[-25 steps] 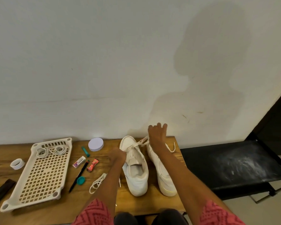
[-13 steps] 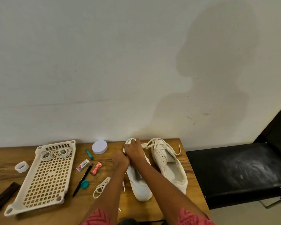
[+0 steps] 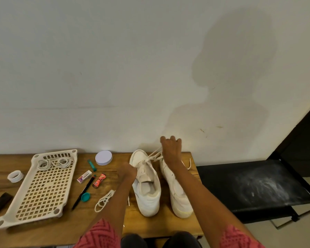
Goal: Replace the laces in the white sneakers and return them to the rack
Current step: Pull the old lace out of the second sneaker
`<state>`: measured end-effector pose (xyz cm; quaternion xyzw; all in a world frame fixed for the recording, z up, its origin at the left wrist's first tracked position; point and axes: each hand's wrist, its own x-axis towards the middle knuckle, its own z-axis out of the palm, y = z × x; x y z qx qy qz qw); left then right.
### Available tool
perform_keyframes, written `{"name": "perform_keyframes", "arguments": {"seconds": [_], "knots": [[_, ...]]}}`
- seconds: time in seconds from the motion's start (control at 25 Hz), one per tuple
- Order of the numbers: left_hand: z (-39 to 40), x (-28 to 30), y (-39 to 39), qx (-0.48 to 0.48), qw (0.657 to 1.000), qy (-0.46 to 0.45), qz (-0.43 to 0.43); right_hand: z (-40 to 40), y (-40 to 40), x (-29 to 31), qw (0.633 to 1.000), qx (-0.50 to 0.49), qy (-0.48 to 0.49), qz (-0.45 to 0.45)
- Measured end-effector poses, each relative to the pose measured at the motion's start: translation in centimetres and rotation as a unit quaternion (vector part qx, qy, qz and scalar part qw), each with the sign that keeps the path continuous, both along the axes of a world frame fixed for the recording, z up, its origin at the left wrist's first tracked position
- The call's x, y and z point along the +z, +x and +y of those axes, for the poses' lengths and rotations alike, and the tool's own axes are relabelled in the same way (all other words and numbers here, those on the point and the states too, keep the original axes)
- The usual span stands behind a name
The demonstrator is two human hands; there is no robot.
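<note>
Two white sneakers stand side by side on the wooden table, toes toward the wall. The left sneaker (image 3: pixel 147 188) has a cream lace (image 3: pixel 153 156) running from its eyelets up to my right hand (image 3: pixel 171 149), which pinches the lace and holds it raised above the toe. My left hand (image 3: pixel 127 171) grips the left sneaker's near side by the eyelets. The right sneaker (image 3: pixel 177 194) lies partly under my right forearm. A loose coiled lace (image 3: pixel 104 200) lies on the table left of my left arm. The cream plastic rack (image 3: pixel 41 187) holds two more coiled laces (image 3: pixel 52 163).
Between rack and sneakers lie a round white lid (image 3: pixel 103 157), a teal marker (image 3: pixel 92 165), an eraser (image 3: pixel 86 176), a red packet (image 3: pixel 99 180), a black pen (image 3: pixel 82 192) and a teal cap (image 3: pixel 85 196). A tape roll (image 3: pixel 15 176) sits far left. A black bench (image 3: pixel 254 185) stands to the right.
My right hand has lifted from the left sneaker's eyelets up toward the wall, drawing the lace taut. My left hand stays on the sneaker.
</note>
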<state>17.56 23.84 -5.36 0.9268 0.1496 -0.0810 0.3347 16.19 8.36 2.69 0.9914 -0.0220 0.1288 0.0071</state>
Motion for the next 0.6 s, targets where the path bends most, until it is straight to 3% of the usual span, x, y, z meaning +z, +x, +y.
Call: {"name": "perform_keyframes", "arguments": {"seconds": [0.12,0.2,0.28,0.44,0.6], "knots": [[-0.1,0.2,-0.1,0.002,1.0,0.005,0.0,-4.4,0.4,0.2,0.981,-0.141,0.122,-0.047],[-0.1,0.3,-0.2,0.0,1.0,0.003,0.0,-3.9,0.4,-0.3,0.974,-0.173,0.145,-0.01],[-0.1,0.2,-0.1,0.005,1.0,-0.009,0.0,-1.1,0.5,-1.3,0.988,-0.107,0.096,0.046],[0.1,-0.3,0.0,0.009,0.999,-0.028,-0.021,6.0,0.4,-2.8,0.986,0.138,0.0,0.095],[0.2,-0.5,-0.2,0.008,0.999,-0.012,-0.028,8.2,0.8,-5.1,0.974,0.147,-0.126,0.114]]}}
